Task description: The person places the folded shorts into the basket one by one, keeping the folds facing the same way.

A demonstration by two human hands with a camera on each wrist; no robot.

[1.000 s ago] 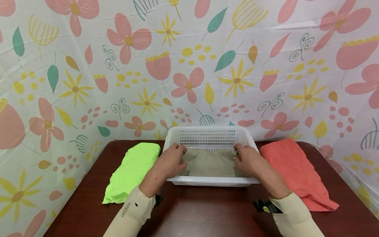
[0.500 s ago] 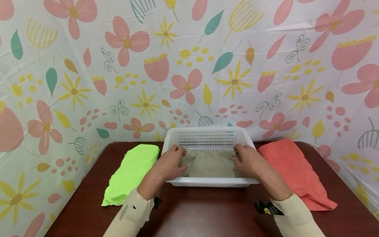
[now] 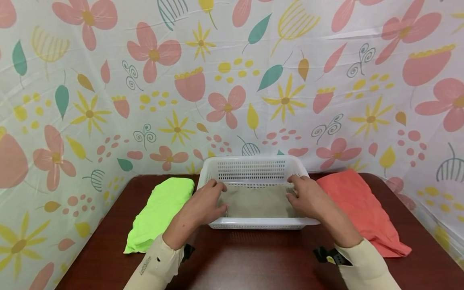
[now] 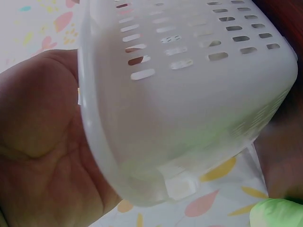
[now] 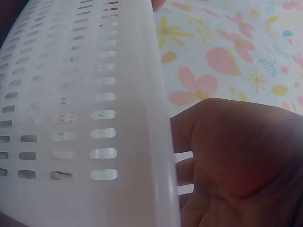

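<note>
A folded grey-beige cloth lies nearly flat on the bottom of a white perforated plastic basket. My left hand reaches over the basket's left rim, its fingers bent loosely inside, near the cloth's left edge. Over the opposite rim comes my right hand, its fingers down by the cloth's right edge. Thumbs stand apart from the fingers on both hands. Each wrist view shows the basket's outer wall with a palm beside the rim; the fingertips are hidden there.
A neon-green folded cloth lies left of the basket, a coral-red one to its right. All rest on a dark brown table. Behind the table hangs a flower-patterned curtain.
The grey-beige cloth, raised and creased near both hands earlier, lies flatter now. Both hands stay at the basket's sides with slight shifts, and the view has tilted a little.
</note>
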